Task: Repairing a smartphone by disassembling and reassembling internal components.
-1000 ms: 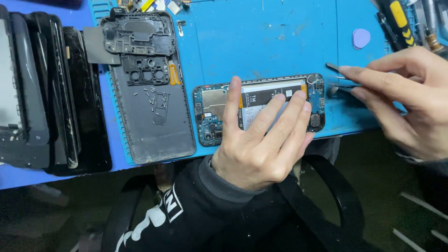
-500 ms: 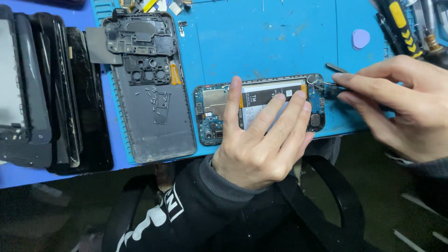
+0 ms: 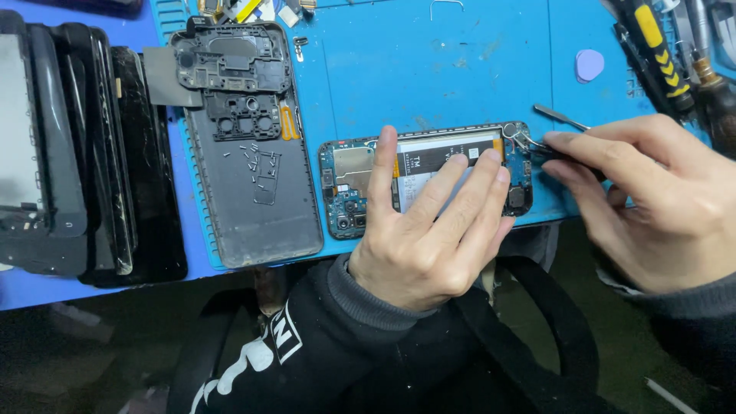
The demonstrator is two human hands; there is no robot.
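An opened phone (image 3: 349, 180) lies on a blue work mat (image 3: 445, 69), its circuit board and battery exposed. My left hand (image 3: 429, 230) presses flat on it, fingers spread over the battery. My right hand (image 3: 659, 199) pinches metal tweezers (image 3: 556, 116) whose tips touch the phone's right end near a small round part. The tweezers' rear end sticks out above my fingers.
A grey phone back cover (image 3: 253, 207) with a black inner frame (image 3: 230, 65) and tiny screws lies left of the phone. Several dark phones and screens (image 3: 77, 153) are stacked at far left. A lilac pick (image 3: 589, 65) and screwdrivers (image 3: 652, 46) sit top right.
My right hand has moved left, bringing the tweezer tips onto the right end of the phone. My left hand stays pressed on the phone.
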